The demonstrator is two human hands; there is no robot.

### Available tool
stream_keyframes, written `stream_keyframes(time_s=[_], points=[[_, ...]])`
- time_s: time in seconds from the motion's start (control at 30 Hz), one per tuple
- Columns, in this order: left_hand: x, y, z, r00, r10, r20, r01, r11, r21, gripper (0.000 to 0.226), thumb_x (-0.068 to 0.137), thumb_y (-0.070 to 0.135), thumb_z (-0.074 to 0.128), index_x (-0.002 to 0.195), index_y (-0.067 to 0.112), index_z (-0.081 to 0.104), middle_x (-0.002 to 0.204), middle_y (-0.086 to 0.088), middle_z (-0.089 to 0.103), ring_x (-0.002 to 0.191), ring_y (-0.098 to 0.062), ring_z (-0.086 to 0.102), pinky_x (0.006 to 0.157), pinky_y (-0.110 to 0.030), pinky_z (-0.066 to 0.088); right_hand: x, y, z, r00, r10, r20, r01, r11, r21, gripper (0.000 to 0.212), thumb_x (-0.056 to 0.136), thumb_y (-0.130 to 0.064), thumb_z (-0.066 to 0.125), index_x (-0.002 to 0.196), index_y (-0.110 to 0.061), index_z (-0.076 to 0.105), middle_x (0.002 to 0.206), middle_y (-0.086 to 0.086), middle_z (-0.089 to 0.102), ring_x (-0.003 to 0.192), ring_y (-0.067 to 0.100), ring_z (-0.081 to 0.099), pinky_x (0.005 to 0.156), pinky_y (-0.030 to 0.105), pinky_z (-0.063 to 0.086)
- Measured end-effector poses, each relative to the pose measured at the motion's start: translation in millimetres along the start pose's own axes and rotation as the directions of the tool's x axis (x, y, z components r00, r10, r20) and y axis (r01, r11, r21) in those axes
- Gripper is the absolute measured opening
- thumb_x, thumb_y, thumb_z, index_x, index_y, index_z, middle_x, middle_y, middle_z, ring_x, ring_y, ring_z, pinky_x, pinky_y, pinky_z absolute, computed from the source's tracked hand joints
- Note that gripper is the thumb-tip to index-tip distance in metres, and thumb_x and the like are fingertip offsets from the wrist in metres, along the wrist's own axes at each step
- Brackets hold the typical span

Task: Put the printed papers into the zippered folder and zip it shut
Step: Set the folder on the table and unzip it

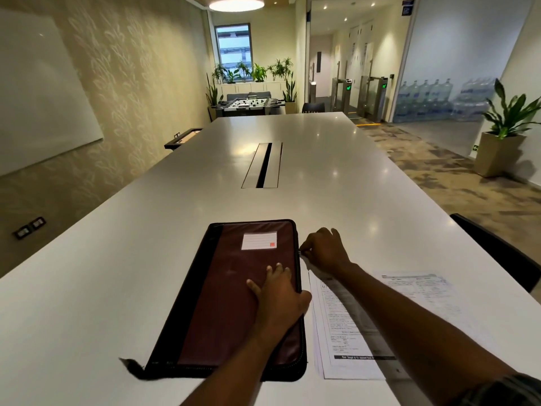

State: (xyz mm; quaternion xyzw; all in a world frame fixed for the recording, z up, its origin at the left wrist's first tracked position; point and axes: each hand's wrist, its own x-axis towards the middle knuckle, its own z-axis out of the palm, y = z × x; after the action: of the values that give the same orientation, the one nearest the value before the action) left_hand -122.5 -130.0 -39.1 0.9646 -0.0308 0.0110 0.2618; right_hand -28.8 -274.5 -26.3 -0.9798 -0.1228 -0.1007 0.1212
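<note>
Two bare forearms are seen reaching out over a white table (102, 288) to a closed folder (234, 294) with papers (339, 326) beside it.

The left hand (278, 291) is laid flat on the right half of the maroon cover, fingers spread and nothing gripped, its thumb hooked over the folder's right edge. The right hand (325, 250) is closed in a pinch at the zip line on the far part of that right edge; what is held between the fingertips is too small to be made out, though a zip pull is likely. The folder lies flat near the table's near edge, a white label (259, 241) on its far end and a black strap (133, 367) trailing from its near left corner. The printed papers are spread on the table just right of the folder, outside it, partly covered by the right forearm.
</note>
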Motion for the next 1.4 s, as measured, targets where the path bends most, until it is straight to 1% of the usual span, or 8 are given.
stream_keyframes(time_s=[0.23,0.47,0.67,0.83,1.03,1.17,1.33,1.4], points=[[-7.9,2.9,-7.3,0.997,0.061,0.037,-0.061,0.998,0.010,0.065,0.080,0.038,0.059,0.137,0.012,0.045,0.156,-0.010,0.027,0.147,-0.025,0.013,0.112,-0.063,-0.003,-37.6,-3.4,5.2,0.991,-0.132,0.025,0.133,0.991,-0.021,0.019,0.088,-0.032,0.061,0.099,-0.033,0.077,0.100,-0.005,0.074,0.102,0.023,0.059,0.092,0.037,0.035],[-50.6,-14.1,-25.4,0.937,-0.006,0.349,-0.095,0.957,0.273,0.130,0.049,0.081,0.062,0.151,0.020,0.008,0.161,-0.008,-0.002,0.148,-0.029,-0.004,0.112,-0.064,0.003,-54.1,-15.0,2.5,0.999,-0.024,0.045,0.023,0.999,0.032,0.021,0.090,-0.029,0.057,0.101,-0.031,0.075,0.111,-0.002,0.070,0.114,0.025,0.054,0.108,0.047,0.029],[-63.0,-13.6,-27.8,0.962,0.069,0.263,-0.131,0.966,0.224,0.102,0.061,0.066,0.058,0.145,0.016,0.028,0.158,-0.010,0.016,0.146,-0.032,0.010,0.110,-0.067,0.013,-67.9,-24.8,-10.6,0.998,-0.057,0.017,0.057,0.998,-0.012,0.016,0.087,-0.030,0.066,0.099,-0.032,0.077,0.118,-0.004,0.063,0.126,0.022,0.044,0.118,0.055,0.010],[-67.4,-11.2,-25.0,0.972,0.079,0.222,-0.122,0.974,0.189,0.095,0.063,0.062,0.055,0.141,0.014,0.034,0.157,-0.010,0.021,0.145,-0.032,0.012,0.110,-0.067,0.013,-107.9,-32.7,-18.7,0.997,-0.079,0.009,0.079,0.996,0.051,0.014,0.085,-0.033,0.069,0.096,-0.033,0.078,0.117,-0.003,0.062,0.127,0.021,0.043,0.119,0.053,0.007],[-68.1,-8.0,-26.6,0.969,0.077,0.236,-0.129,0.968,0.216,0.091,0.071,0.063,0.053,0.144,0.013,0.031,0.157,-0.011,0.018,0.146,-0.031,0.009,0.109,-0.069,0.011,-160.7,-44.8,-11.1,0.996,-0.074,-0.053,0.078,0.993,0.090,0.017,0.084,-0.034,0.063,0.093,-0.033,0.079,0.111,-0.008,0.064,0.118,0.018,0.048,0.114,0.046,0.021],[-77.9,-7.3,-23.3,0.977,0.131,0.170,-0.164,0.966,0.201,0.079,0.078,0.063,0.053,0.146,0.027,0.030,0.158,-0.010,0.018,0.146,-0.029,0.012,0.109,-0.068,0.011,-169.8,-49.8,-10.5,0.997,-0.076,-0.035,0.079,0.991,0.104,0.022,0.078,-0.025,0.061,0.090,-0.028,0.079,0.098,-0.003,0.071,0.098,0.022,0.061,0.097,0.039,0.039],[-95.5,6.7,-17.1,0.970,0.185,0.157,-0.218,0.948,0.231,0.047,0.081,0.037,0.060,0.124,0.022,0.051,0.149,-0.011,0.034,0.140,-0.032,0.026,0.109,-0.059,0.023,-169.2,-52.3,-12.5,0.989,-0.114,-0.089,0.127,0.979,0.158,0.016,0.074,-0.014,0.067,0.078,-0.021,0.080,0.082,0.004,0.076,0.078,0.025,0.067,0.083,0.036,0.046],[-98.4,6.6,-18.6,0.964,0.192,0.185,-0.229,0.951,0.207,0.043,0.082,0.027,0.060,0.123,0.017,0.050,0.148,-0.012,0.034,0.141,-0.033,0.024,0.112,-0.055,0.024,-171.2,-52.2,-13.4,0.985,-0.126,-0.119,0.141,0.982,0.125,0.012,0.079,-0.019,0.069,0.080,-0.022,0.080,0.082,0.000,0.076,0.082,0.024,0.065,0.092,0.038,0.042]])
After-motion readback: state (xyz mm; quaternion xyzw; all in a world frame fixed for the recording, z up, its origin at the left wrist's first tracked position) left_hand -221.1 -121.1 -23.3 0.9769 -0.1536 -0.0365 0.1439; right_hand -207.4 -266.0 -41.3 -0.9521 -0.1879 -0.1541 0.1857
